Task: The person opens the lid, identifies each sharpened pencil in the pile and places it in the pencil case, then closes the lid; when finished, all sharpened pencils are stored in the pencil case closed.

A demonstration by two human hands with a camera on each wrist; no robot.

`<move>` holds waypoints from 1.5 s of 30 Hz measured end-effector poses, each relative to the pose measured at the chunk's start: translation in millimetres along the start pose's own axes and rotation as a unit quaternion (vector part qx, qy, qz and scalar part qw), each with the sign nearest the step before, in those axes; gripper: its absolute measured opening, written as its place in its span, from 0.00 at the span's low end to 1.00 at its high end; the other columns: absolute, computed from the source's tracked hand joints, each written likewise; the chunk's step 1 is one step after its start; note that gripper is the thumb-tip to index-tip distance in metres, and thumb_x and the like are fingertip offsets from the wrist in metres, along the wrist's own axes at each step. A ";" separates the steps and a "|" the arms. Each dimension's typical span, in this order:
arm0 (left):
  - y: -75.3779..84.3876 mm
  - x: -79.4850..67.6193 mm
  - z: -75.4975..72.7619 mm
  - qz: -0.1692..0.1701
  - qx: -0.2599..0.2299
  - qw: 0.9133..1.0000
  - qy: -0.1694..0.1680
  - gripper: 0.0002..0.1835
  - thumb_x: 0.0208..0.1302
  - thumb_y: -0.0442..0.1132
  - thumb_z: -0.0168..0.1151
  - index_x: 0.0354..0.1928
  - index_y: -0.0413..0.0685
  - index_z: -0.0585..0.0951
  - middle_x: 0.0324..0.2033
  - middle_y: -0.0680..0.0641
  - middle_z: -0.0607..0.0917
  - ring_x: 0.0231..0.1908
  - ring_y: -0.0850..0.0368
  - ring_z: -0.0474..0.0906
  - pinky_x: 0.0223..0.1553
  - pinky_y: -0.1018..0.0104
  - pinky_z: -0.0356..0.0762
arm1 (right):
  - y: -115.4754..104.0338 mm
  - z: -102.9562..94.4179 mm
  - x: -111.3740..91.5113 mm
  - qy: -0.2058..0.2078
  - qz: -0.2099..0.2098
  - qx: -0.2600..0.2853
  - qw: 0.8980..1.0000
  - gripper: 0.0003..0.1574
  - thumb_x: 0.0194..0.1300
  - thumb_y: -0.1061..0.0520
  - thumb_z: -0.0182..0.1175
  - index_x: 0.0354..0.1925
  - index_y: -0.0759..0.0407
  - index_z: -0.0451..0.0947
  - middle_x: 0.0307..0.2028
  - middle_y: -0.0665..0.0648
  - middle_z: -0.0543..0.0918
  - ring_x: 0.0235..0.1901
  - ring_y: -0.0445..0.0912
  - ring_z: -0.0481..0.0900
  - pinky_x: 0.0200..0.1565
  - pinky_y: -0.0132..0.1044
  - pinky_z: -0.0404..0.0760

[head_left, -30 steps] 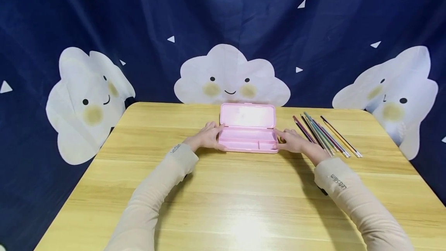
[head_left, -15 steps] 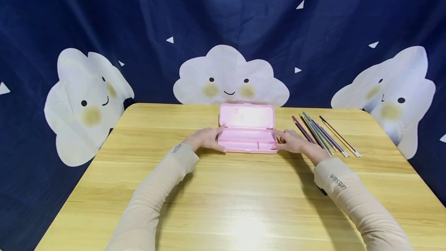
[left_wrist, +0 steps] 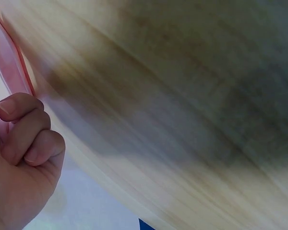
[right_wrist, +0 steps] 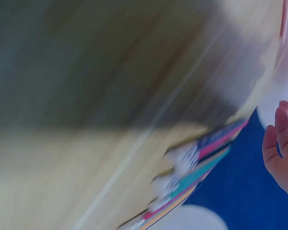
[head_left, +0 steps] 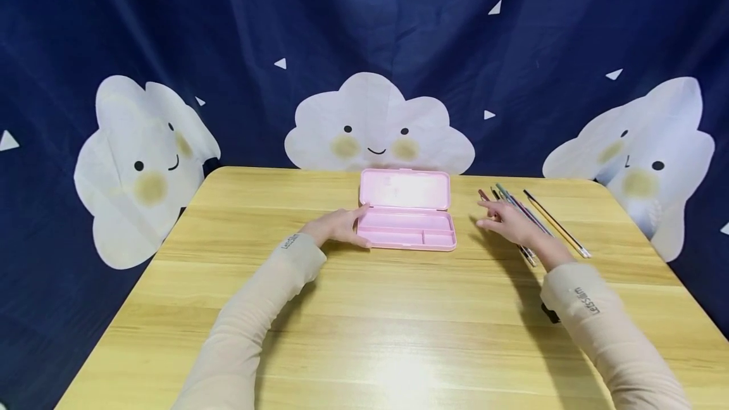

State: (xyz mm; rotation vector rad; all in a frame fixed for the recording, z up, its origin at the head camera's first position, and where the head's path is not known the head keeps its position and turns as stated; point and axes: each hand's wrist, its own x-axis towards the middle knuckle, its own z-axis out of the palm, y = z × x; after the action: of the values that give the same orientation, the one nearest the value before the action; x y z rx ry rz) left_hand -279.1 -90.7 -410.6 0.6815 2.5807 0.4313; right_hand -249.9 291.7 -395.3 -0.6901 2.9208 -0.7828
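Note:
A pink pencil case (head_left: 407, 221) lies with its lid up at the far middle of the table; its compartments show nothing inside. My left hand (head_left: 340, 226) holds the case's left end, thumb at the front corner and index finger near the hinge. The other fingers (left_wrist: 31, 129) of that hand are curled in beside the pink rim in the left wrist view. To the right of the case, my right hand (head_left: 511, 223) hovers over several pencils (right_wrist: 199, 173), fingers extended and nothing held. It hides part of the bundle in the head view.
A yellow pencil (head_left: 558, 225) lies at the right side of the bundle. The wooden table (head_left: 364, 315) ends at a dark blue curtain (head_left: 245, 49) printed with smiling clouds.
My right hand has let go of the case's right end and moved right, over the pencils. The left hand and the case have stayed in place.

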 end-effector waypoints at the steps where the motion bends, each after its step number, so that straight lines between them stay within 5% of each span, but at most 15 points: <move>1: 0.4 -0.1 -0.2 0.001 -0.002 1.000 -0.001 0.58 0.46 0.63 0.65 0.72 0.52 0.43 0.64 0.36 0.61 0.63 0.47 0.61 0.63 0.58 0.57 | 4.7 -3.1 -2.9 0.008 0.003 -0.002 1.000 0.31 0.61 0.59 0.59 0.56 0.79 0.64 0.27 0.59 0.72 0.25 0.44 0.66 0.30 0.37 0.67; 7: -1.2 1.7 0.9 0.011 -0.005 1.000 -0.002 0.57 0.47 0.61 0.66 0.71 0.50 0.42 0.65 0.35 0.60 0.63 0.46 0.60 0.64 0.59 0.56 | 30.3 -17.8 -20.8 0.035 0.032 -0.022 0.999 0.28 0.62 0.60 0.58 0.53 0.80 0.67 0.22 0.53 0.66 0.23 0.41 0.60 0.32 0.39 0.62; 12: -3.8 3.2 2.4 0.020 -0.009 1.000 0.000 0.58 0.47 0.60 0.66 0.71 0.49 0.42 0.64 0.35 0.61 0.63 0.45 0.61 0.64 0.59 0.56 | 39.3 -20.7 -30.7 0.009 0.071 -0.025 0.997 0.28 0.63 0.58 0.57 0.53 0.79 0.67 0.25 0.56 0.72 0.24 0.44 0.64 0.31 0.40 0.66; 34: 0.4 -0.3 0.2 0.016 -0.006 1.000 -0.002 0.58 0.47 0.61 0.66 0.71 0.49 0.42 0.64 0.35 0.61 0.63 0.47 0.61 0.64 0.60 0.56 | 33.1 -0.5 -13.7 -0.042 0.065 -0.072 0.994 0.21 0.56 0.64 0.61 0.44 0.79 0.72 0.22 0.56 0.75 0.24 0.46 0.70 0.30 0.42 0.72; 45: 0.0 0.8 0.3 0.008 -0.007 1.000 -0.004 0.58 0.47 0.62 0.66 0.72 0.51 0.42 0.64 0.35 0.62 0.62 0.47 0.62 0.63 0.60 0.57 | 24.1 -1.5 -12.5 -0.062 0.083 -0.100 0.990 0.21 0.55 0.67 0.59 0.46 0.79 0.70 0.32 0.70 0.80 0.35 0.61 0.78 0.36 0.49 0.77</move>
State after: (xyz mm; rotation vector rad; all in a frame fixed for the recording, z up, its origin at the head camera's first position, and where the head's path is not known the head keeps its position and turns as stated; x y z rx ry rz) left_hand -279.7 -90.2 -411.1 0.6994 2.5643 0.4501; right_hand -248.7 316.4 -406.6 -0.4776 2.9200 -0.4205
